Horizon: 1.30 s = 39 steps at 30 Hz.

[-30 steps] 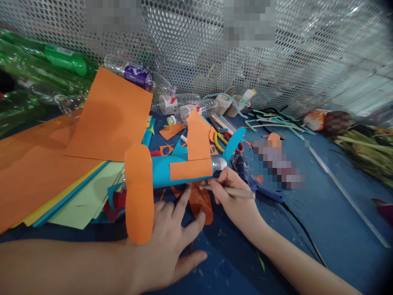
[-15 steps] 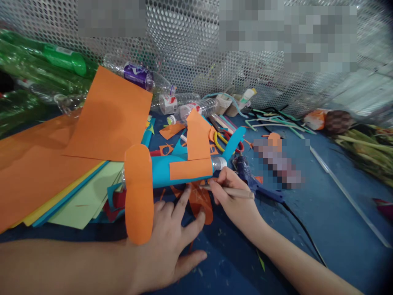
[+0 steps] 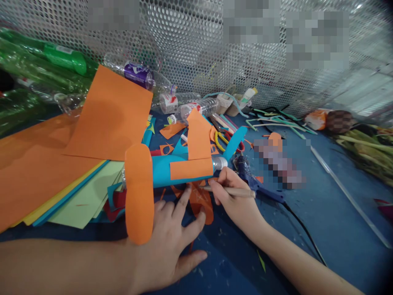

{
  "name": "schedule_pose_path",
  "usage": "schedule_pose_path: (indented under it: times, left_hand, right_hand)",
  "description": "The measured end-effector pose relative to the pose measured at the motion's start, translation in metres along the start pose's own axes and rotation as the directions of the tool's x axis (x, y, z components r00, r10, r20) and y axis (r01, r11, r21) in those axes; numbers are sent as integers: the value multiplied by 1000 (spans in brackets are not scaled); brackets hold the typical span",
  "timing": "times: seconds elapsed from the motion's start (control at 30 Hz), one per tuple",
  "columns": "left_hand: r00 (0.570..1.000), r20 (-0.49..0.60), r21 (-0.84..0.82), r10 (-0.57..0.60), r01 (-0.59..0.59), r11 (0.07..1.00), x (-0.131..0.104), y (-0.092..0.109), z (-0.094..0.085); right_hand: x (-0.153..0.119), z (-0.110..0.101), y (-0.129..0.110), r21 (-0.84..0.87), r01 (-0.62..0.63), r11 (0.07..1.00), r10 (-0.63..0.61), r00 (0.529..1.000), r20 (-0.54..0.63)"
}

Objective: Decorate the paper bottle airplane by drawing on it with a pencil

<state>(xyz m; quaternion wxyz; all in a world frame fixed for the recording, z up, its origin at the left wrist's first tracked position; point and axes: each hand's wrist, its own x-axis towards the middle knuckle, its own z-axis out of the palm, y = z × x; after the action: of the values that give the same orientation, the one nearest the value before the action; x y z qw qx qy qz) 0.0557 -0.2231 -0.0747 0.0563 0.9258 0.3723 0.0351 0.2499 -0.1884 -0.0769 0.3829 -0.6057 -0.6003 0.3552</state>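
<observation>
In the head view, the right hand (image 3: 233, 196) has its grip narrowed around a pen (image 3: 242, 192), pinched between thumb and fingers. The pen's tip points left from that grip, at the upper part of a rounded orange piece (image 3: 202, 205), which lies on the blue worktop (image 3: 337, 246) between the two hands and bears a faint star outline. The left hand (image 3: 168, 241) lies palm down with its fingers spread wide; its grip closes on nothing, and two fingertips rest on the orange piece, one at its upper left, one lower down.

Just beyond both grips is a bottle wrapped in blue paper (image 3: 161, 166), lying on its side with its white cap toward the right hand's grip. Flat orange pieces stand and lie along it, and a long rounded orange strip (image 3: 139, 196) crosses its left end, covering part of the left wrist from view.

Right of the right hand's grip, close by, is a blue glue gun (image 3: 265, 191), its black cord running down behind the forearm. Scissors (image 3: 218, 143) with yellow handles lie beyond the wrapped bottle. To the left of the left hand's grip are stacked papers, with pale green sheets (image 3: 89, 196) nearest and a large orange sheet (image 3: 113, 114) farther off. Clear bottles, one with a purple label (image 3: 136, 75), lie beyond it, by a perforated metal screen (image 3: 178, 41).
</observation>
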Motion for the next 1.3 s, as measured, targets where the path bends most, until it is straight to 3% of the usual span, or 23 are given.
schedule_pose_path:
  times: [1.3]
  left_hand:
    - [1000,-8,-10,2,-2,1000,-1,-1,0]
  right_hand:
    - [-1,-1,-3,-17,-41,999,41,999,-6]
